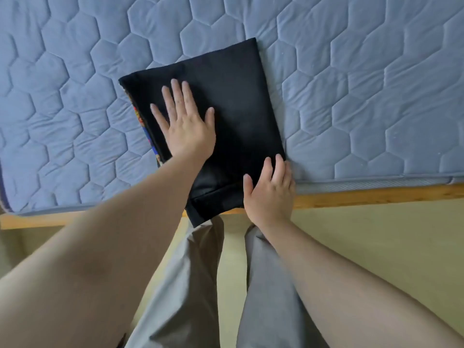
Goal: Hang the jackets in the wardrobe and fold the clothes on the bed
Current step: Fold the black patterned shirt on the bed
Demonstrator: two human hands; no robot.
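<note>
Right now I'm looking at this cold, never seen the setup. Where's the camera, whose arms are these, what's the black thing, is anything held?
There is no machine here, only a person working with bare hands. The single picture comes from a camera worn on their head, looking forward and down, so the arms reach in from the bottom.

The surface is a grey-blue quilted mattress on a wooden bed frame. On it lies a folded black garment, its near end hanging just over the bed's edge. A strip of coloured print shows along its left side.

The left hand presses flat on the garment with fingers spread. The right hand rests on its near right edge. Nothing is lifted or pinched. The grey trousers below are the person's own legs.
</note>
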